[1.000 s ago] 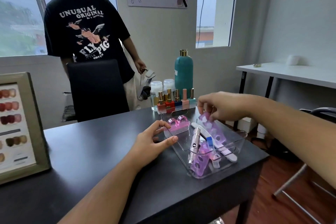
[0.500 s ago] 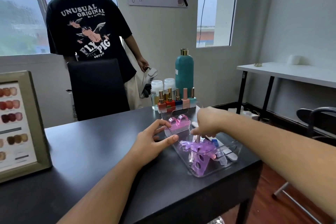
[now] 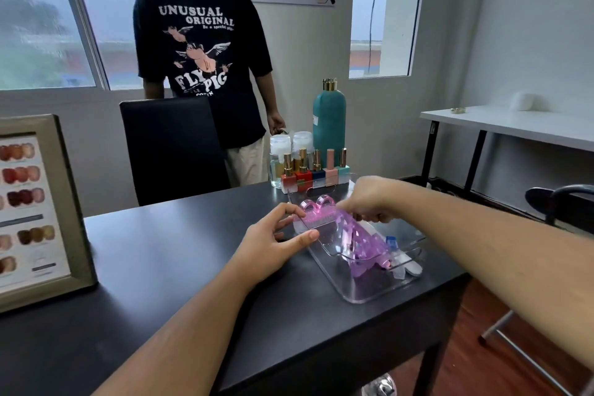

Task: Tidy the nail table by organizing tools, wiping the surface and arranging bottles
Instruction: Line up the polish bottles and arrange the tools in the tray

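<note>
A clear plastic tray (image 3: 369, 294) sits on the black table (image 3: 167, 254) at its right end. My left hand (image 3: 273, 241) holds the tray's left rim between thumb and fingers. My right hand (image 3: 369, 202) reaches into the tray from the right, fingers curled down on a purple toe separator (image 3: 360, 241). A pink nail brush (image 3: 316, 212) lies at the tray's far end. White and blue tools (image 3: 398, 255) lie along the tray's right side. Behind stand several nail polish bottles (image 3: 313, 170), a teal bottle (image 3: 329, 116) and two clear jars (image 3: 279, 151).
A framed nail colour chart (image 3: 32, 209) stands at the table's left. A black chair (image 3: 170, 148) faces the far edge, with a person in a black T-shirt (image 3: 199, 51) behind it. A white side table (image 3: 514, 125) is at the right.
My right hand lowered the purple toe separator into the tray and now stays low inside it. My left hand kept its hold on the rim. The person behind turned further away.
</note>
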Available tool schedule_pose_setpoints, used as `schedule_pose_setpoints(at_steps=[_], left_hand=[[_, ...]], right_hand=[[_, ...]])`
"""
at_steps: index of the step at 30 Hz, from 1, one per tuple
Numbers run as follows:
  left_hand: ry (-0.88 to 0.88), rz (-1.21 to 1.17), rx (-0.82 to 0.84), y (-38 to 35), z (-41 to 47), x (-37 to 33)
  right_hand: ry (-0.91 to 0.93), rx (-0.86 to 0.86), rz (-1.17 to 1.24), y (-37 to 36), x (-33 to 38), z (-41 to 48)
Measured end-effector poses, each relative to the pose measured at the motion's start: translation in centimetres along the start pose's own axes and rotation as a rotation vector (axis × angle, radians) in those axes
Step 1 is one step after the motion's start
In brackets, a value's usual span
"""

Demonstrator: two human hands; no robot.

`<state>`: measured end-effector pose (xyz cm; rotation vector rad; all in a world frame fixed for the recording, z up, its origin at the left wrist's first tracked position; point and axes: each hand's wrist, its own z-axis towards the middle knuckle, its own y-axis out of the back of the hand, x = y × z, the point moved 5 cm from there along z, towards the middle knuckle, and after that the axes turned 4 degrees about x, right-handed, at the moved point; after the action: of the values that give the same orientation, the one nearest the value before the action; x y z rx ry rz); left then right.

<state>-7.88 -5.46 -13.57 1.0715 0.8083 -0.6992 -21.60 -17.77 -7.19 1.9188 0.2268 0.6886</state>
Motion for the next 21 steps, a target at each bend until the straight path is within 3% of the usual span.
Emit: schedule_pose_setpoints(at_steps=[6,10,21], left_hand=[[0.003,-0.028,-0.004,-0.1,0.0,-0.2],[0.000,-0.026,-0.005,-0.2,-0.1,-0.3],[-0.002,-0.005,0.001,-0.2,0.0,-0.2]], right_hand=[[0.049,-0.196,-0.196,2.2,0.7,0.0],[0.022,-0.159,-0.390,1.8,0.6,0.3],[-0.076,0.119,-0.384,0.7,0.8,0.7]])
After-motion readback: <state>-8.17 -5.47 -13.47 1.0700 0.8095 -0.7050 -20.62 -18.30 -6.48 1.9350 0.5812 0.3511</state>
